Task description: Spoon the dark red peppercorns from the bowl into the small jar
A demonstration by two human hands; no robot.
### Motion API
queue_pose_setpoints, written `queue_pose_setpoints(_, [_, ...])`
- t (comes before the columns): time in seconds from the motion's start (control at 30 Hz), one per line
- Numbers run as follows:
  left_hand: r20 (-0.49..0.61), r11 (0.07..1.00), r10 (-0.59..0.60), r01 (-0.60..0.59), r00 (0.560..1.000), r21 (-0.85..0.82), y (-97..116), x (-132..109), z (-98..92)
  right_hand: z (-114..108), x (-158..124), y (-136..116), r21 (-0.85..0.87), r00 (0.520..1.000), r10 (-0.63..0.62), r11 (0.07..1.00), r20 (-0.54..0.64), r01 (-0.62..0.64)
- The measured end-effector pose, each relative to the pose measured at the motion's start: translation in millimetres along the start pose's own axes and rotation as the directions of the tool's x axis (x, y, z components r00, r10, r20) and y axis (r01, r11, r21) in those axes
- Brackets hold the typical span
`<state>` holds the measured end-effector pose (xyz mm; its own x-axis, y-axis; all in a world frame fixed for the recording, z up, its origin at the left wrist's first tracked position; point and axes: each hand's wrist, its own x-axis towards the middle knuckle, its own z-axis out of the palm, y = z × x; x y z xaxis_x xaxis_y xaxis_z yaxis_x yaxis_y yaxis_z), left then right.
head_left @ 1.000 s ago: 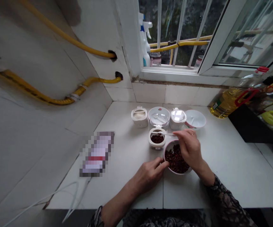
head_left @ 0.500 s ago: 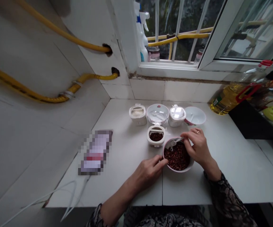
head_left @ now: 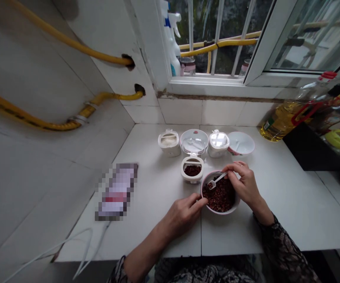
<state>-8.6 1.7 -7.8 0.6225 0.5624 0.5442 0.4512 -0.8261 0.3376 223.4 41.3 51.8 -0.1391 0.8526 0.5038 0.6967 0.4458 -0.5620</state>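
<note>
A bowl (head_left: 237,206) of dark red, peppercorn-like bits (head_left: 220,196) stands on the white tiled counter. My left hand (head_left: 184,212) grips its left rim between thumb and fingers. In my right hand (head_left: 243,182), closed over the right side of the bowl, is a small white spoon (head_left: 217,180); its tip holds a few of the red bits. Just behind and left of the bowl sits a seasoning jar (head_left: 192,181), its lid raised, with the same dark bits inside.
Behind stand a jar with white contents (head_left: 169,149), a clear-covered bowl (head_left: 194,135), another lidded jar (head_left: 218,147) and a shallow bowl (head_left: 243,143). A phone (head_left: 117,192) with a cable lies left. An oil bottle (head_left: 278,122) and a black box (head_left: 302,147) are at right.
My right hand has drawn the spoon up from the red bits, and its bowl now shows with some on it. My left hand keeps its hold on the rim. The view has shifted slightly.
</note>
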Motion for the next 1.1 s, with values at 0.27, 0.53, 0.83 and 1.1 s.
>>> queue_pose_setpoints(0.27, [-0.006, 1.0, 0.003, -0.003, 1.0, 0.011, 1, 1, -0.1, 3, -1, -3, -0.003, 1.0, -0.014, 1.0, 0.021, 0.014])
queue_pose_setpoints(0.53, [-0.004, 1.0, 0.003, -0.003, 1.0, -0.008, 0, -1, 0.9, 2, 1, -6, 0.152, 0.984, 0.177, 0.972, 0.024, -0.178])
queue_pose_setpoints(0.83, [0.02, 1.0, -0.005, 0.005, 1.0, -0.009, -1, -2, 1.4, -4, 5, -10, 0.438, 0.859, 0.488, 0.745, 0.159, -0.504])
queue_pose_setpoints(1.1, [0.016, 1.0, -0.008, 0.008, 1.0, 0.003, 0, 0, 0.0, 1, 9, -24, 0.477, 0.908, 0.419, 0.8, -0.007, -0.365])
